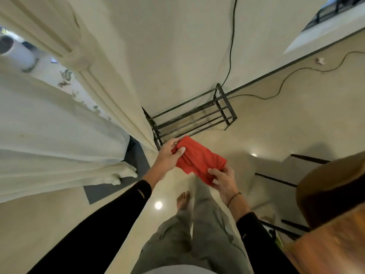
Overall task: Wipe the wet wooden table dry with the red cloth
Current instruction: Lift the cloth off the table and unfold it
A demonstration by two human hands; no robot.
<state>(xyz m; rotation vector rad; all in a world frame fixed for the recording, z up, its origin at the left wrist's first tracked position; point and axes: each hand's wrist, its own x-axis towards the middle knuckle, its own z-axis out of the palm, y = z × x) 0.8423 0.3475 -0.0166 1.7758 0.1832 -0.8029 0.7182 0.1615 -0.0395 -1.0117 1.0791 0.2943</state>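
I hold a folded red cloth (197, 158) in the air in front of me, above the floor. My left hand (169, 155) grips its far upper end with fingers and thumb curled over the edge. My right hand (223, 179) pinches its near lower end. A wooden table (331, 232) shows only as a corner at the lower right edge, blurred, with a darker rounded wooden piece above it. The cloth is well apart from the table.
A black metal rack (197, 117) stands against the wall ahead. Pale curtains (59, 135) hang at the left. A black cable (284, 80) trails over the tiled floor at the right. My bare foot (183, 200) and grey trousers show below.
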